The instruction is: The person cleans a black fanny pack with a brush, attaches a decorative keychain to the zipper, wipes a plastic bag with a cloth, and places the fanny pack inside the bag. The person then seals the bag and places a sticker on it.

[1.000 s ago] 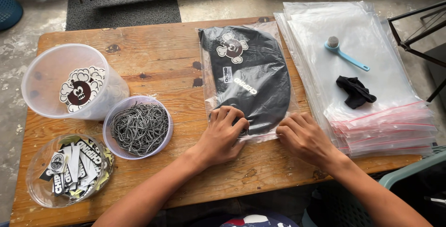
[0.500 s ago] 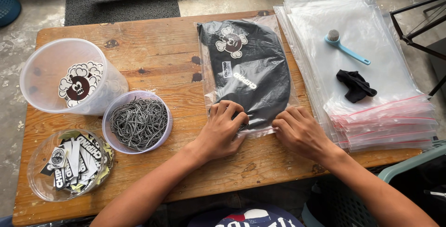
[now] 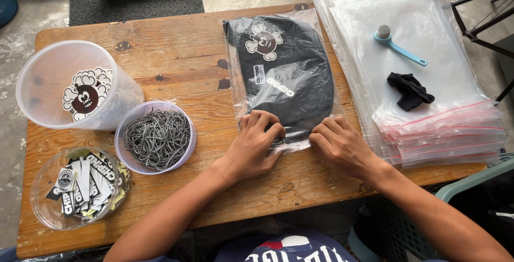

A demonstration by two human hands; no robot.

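Note:
A clear plastic bag (image 3: 282,74) holding a folded black garment with a cartoon patch lies flat on the wooden table (image 3: 182,64). My left hand (image 3: 254,147) presses on the bag's near edge, fingers curled over the closure. My right hand (image 3: 338,144) presses the same edge just to the right, fingertips pinching the plastic. The two hands are almost touching.
A stack of empty clear zip bags (image 3: 423,80) lies at the right, with a blue brush (image 3: 399,47) and a black cloth (image 3: 409,90) on top. At the left stand a tub of cartoon stickers (image 3: 75,88), a bowl of ball chains (image 3: 156,137) and a tub of labels (image 3: 80,187).
My right hand has slid left along the bag's near edge toward my left hand. The view has shifted slightly, so everything sits higher in the frame.

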